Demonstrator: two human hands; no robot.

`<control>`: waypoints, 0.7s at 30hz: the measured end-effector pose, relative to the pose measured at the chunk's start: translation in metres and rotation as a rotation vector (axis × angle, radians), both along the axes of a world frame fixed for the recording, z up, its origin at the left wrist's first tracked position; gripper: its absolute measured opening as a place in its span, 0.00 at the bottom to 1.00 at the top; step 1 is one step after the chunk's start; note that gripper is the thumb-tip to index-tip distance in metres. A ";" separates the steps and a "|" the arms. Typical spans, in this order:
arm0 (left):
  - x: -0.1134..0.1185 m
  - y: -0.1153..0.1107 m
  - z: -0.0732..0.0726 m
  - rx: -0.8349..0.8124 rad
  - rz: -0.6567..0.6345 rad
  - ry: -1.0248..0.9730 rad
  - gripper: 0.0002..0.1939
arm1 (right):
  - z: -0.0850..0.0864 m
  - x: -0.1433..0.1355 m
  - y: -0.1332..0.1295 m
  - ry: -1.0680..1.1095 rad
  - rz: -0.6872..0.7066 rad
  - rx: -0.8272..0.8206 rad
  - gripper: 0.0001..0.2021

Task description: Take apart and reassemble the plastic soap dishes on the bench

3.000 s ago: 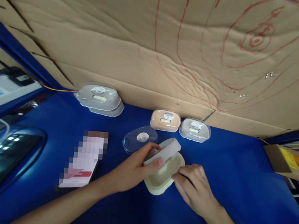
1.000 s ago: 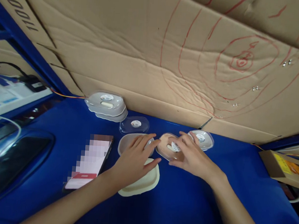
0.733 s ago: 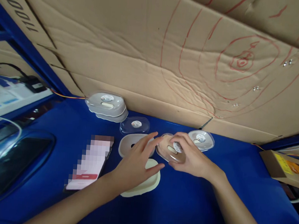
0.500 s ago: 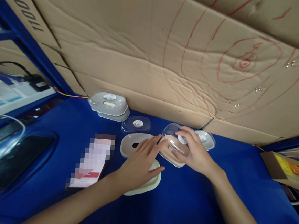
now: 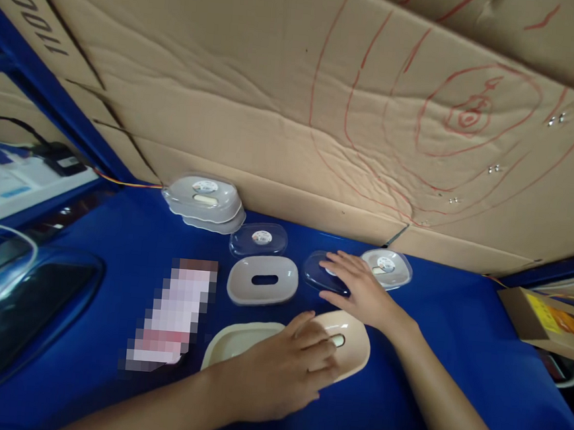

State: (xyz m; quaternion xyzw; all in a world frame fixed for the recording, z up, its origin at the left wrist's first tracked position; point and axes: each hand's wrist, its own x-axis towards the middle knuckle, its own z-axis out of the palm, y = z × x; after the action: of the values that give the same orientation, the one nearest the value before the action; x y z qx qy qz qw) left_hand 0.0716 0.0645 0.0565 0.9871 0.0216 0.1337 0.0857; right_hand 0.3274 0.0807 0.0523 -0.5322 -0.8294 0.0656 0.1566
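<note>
A peach oval dish (image 5: pixel 353 356) lies near the front, and my left hand (image 5: pixel 295 368) grips its left side, fingers bent over the rim. Part of a small slot with a pale piece shows in the dish. Behind it, my right hand (image 5: pixel 365 291) holds a clear lid (image 5: pixel 315 270) at its right side, low over the blue table. A cream dish (image 5: pixel 237 337) is partly covered by my left hand and forearm. Further back sits a light grey dish (image 5: pixel 237 280) with a dark slot, in front of another clear lid (image 5: pixel 250 240) with a round label.
Stacked, lidded grey dishes (image 5: pixel 205 205) stand back left, and a lidded white dish (image 5: pixel 396 270) is back right. A blurred-out phone (image 5: pixel 174 319) and a black device (image 5: pixel 36 308) with cables lie left. A cardboard wall (image 5: pixel 253 139) rises behind; a cardboard box (image 5: pixel 522 319) is right.
The clear lid has come off the peach dish and stays behind with my right hand. My left hand has taken the peach dish, which is now nearer the front. More of the grey dish shows.
</note>
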 end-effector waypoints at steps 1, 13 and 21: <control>0.000 0.001 -0.001 -0.021 -0.001 0.023 0.21 | -0.003 -0.002 0.001 -0.038 -0.001 0.012 0.27; -0.006 0.025 -0.015 0.129 0.173 0.061 0.48 | 0.039 -0.009 -0.030 0.022 0.072 -0.166 0.16; -0.012 0.036 -0.002 -0.065 0.259 -0.018 0.37 | 0.020 -0.016 -0.084 0.042 0.027 -0.245 0.47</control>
State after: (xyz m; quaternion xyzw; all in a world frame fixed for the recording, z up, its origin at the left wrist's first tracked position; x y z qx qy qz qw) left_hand 0.0596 0.1003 0.0542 0.9715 0.1522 0.1517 0.1000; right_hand 0.3118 -0.0033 0.0725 -0.5347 -0.8188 0.1797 0.1069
